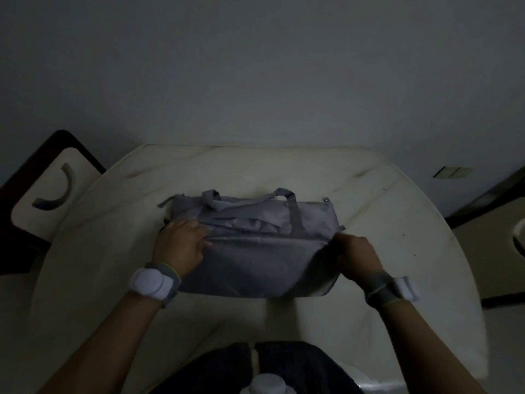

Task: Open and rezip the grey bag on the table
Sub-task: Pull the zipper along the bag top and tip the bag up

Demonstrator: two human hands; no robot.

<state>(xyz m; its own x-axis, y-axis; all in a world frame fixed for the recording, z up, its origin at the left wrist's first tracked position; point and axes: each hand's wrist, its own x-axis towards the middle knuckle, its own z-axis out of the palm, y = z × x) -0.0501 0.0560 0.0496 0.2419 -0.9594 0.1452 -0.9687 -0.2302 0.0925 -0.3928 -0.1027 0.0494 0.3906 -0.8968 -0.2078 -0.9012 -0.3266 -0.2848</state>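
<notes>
The grey bag [255,260] lies flat in the middle of the white round table [369,211], its two handles folded toward the far side. Its top zip is parted, showing lighter lining inside. My left hand [181,245] pinches the near edge of the opening at the bag's left end. At the right end my right hand [355,251] is closed on the fabric by the corner. Whether a zip pull is between its fingers is hidden. Both wrists wear white bands.
A dark-framed chair with a pale seat [48,194] stands at the table's left. Another pale object [520,240] shows at the right edge. A wall switch plate [451,172] is on the wall behind. The room is dim.
</notes>
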